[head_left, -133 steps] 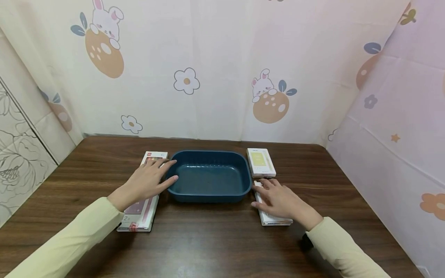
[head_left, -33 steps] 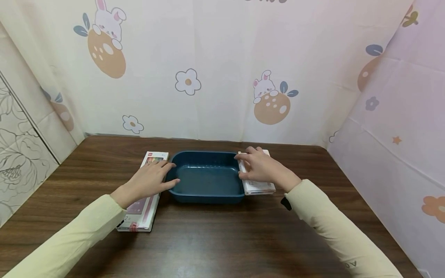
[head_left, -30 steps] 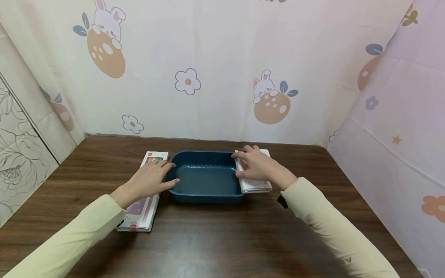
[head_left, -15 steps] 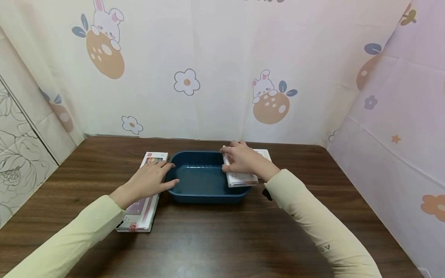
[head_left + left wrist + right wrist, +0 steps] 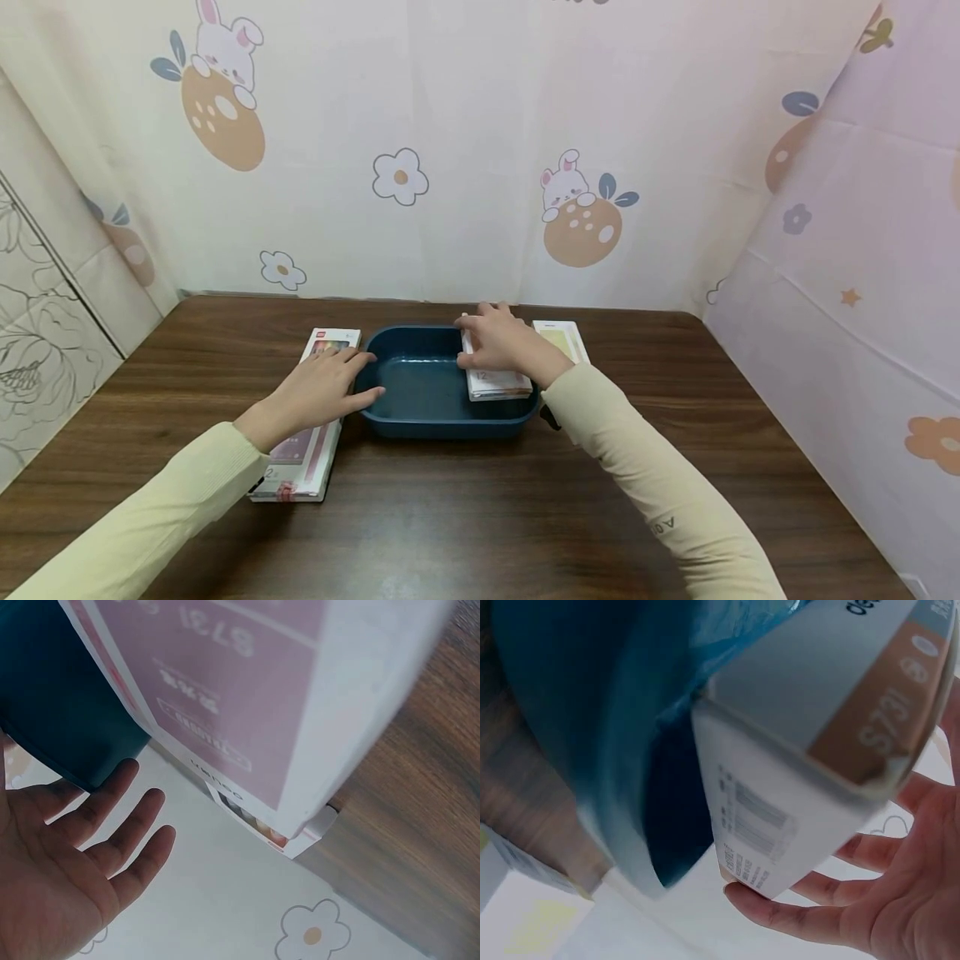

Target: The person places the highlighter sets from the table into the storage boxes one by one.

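Mid-frame, our right hand (image 5: 501, 340) pinches a box (image 5: 498, 386), probably light and stiff, best held by its long edges; center-left, our left hand (image 5: 309, 393) spreads at the tub (image 5: 450, 429).

Covered, cropped and smeared parts
The right grip (image 5: 497, 340) covers much of the white box (image 5: 498, 385), which itself masks part of the blue tray (image 5: 450, 429); whether box meets tray floor cannot be told. Toward the surface's (image 5: 480, 517) left edge, the left grip (image 5: 311, 392) hides part of the purple-labelled box (image 5: 292, 450). The head view crops the surface's near edge and both sleeves (image 5: 180, 500); the barcode (image 5: 754, 817) lettering is blurred.
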Available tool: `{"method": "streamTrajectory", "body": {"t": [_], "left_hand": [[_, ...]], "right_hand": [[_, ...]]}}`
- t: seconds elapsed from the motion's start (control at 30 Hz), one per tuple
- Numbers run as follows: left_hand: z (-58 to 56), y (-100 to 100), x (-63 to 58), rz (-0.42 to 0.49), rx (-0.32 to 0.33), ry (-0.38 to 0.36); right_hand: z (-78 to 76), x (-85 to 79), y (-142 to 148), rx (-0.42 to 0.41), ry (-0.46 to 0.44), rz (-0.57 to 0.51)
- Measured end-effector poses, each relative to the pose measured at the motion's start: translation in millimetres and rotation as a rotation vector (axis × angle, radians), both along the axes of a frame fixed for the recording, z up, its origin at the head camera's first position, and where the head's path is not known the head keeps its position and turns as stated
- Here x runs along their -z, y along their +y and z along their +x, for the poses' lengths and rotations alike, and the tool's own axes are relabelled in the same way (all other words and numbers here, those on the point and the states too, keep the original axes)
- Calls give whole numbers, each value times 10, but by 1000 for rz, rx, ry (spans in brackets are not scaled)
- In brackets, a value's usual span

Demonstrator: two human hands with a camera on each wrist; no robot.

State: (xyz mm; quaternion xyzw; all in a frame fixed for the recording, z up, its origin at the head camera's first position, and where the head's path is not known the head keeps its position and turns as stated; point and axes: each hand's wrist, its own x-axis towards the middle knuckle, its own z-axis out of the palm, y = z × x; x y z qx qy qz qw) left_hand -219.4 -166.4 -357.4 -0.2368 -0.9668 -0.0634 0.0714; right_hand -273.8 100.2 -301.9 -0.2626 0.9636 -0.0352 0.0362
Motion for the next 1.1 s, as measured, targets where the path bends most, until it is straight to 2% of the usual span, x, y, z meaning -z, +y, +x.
{"method": "streamTrajectory", "body": {"t": [0.2, 1.1], "left_hand": [[-3, -1, -7, 1, 5, 0], [-12, -1, 11, -3, -4, -14]], "right_hand": [[27, 101, -26, 13, -10, 34], [65, 545, -39, 52, -64, 19]]}}
